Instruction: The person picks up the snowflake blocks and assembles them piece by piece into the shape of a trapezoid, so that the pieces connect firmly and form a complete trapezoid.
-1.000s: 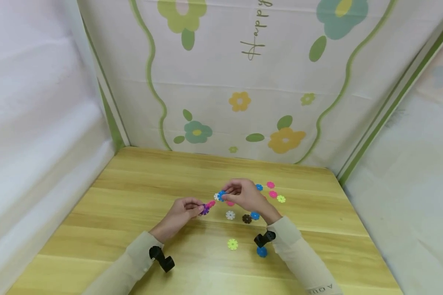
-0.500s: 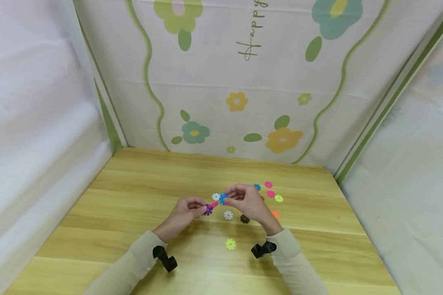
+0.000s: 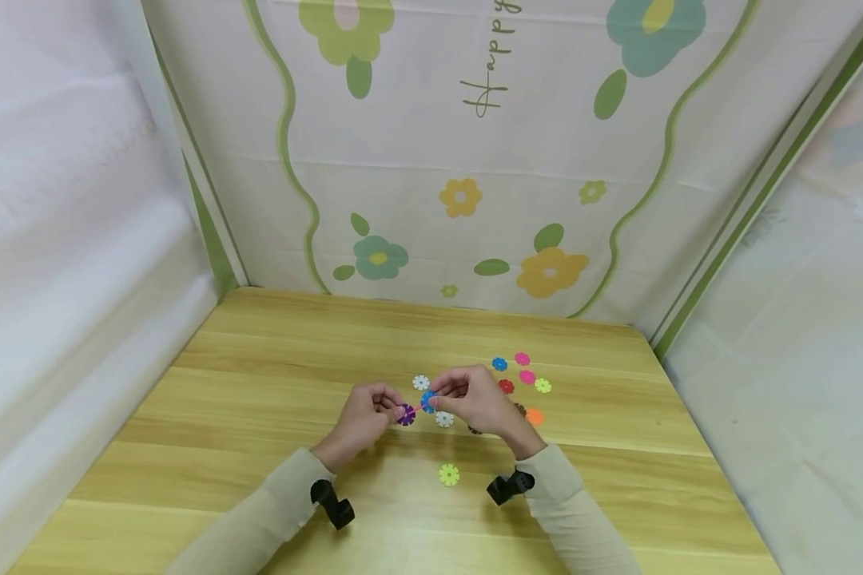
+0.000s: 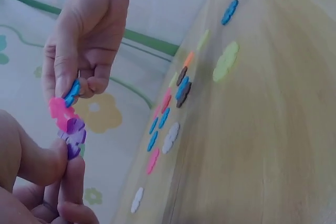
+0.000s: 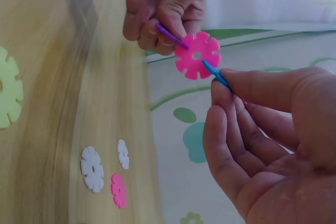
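Observation:
Notched plastic snowflake discs are between the two hands, above the wooden table [image 3: 316, 343]. My left hand [image 3: 363, 419] pinches a purple disc [image 4: 75, 139] between thumb and fingers. A pink disc [image 5: 188, 62] is slotted into the purple one and stands crosswise to it. My right hand [image 3: 482, 399] pinches a blue disc [image 5: 217, 75] between thumb and index finger. In the right wrist view, the blue disc's edge overlaps the pink disc, on the side opposite the purple one.
Two white discs [image 3: 420, 382] lie just beyond and below the hands. A yellow-green disc [image 3: 449, 475] lies nearer the body. To the right are several loose discs, including red [image 3: 507, 386], orange [image 3: 535, 417] and pink [image 3: 527, 377]. Fabric walls [image 3: 403, 160] enclose the table.
My hands have come closer together. The right hand has brought the blue disc down and over to the pink one, while the left has shifted slightly right with the purple and pink pair.

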Motion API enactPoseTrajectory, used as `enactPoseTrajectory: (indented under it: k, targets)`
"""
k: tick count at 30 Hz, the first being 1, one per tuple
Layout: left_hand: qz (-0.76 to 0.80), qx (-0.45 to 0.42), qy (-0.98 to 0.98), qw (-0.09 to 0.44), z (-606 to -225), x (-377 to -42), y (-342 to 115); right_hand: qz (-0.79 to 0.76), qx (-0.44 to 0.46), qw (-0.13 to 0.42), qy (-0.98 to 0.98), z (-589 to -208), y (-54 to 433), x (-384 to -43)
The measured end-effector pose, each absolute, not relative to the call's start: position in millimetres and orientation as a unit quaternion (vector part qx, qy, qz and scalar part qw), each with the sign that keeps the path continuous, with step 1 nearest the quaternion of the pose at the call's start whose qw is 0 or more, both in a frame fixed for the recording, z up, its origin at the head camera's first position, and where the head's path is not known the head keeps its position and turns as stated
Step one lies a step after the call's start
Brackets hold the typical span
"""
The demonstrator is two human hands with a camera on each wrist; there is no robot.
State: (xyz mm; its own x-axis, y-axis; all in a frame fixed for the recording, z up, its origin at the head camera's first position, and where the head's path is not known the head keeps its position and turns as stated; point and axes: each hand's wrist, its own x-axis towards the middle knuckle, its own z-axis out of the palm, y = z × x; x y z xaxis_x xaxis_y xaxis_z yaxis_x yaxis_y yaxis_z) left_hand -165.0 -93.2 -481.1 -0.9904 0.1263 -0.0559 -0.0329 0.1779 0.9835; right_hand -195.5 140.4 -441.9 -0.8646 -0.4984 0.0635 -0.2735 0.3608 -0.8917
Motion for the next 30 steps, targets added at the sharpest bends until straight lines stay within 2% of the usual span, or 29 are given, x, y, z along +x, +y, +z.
enactPoseTrajectory:
  k: [3, 6, 13, 17, 30]
  targets:
    - [0.637, 0.025, 0.769, 0.048, -483, -165, -90, -0.512, -0.233, 0.113, 0.819, -442, 139, -195]
    - [0.636, 0.037, 0.768, 0.059, -487, -166, -91, -0.502, -0.237, 0.112, 0.824, -443, 138, -197]
    - [0.620, 0.098, 0.767, 0.134, -494, -166, -103, -0.482, -0.270, 0.139, 0.822, -448, 146, -207]
    - [0.618, 0.117, 0.761, 0.160, -494, -168, -105, -0.474, -0.282, 0.161, 0.818, -450, 152, -210]
    - [0.625, 0.144, 0.749, 0.167, -490, -180, -87, -0.476, -0.323, 0.199, 0.794, -450, 149, -214]
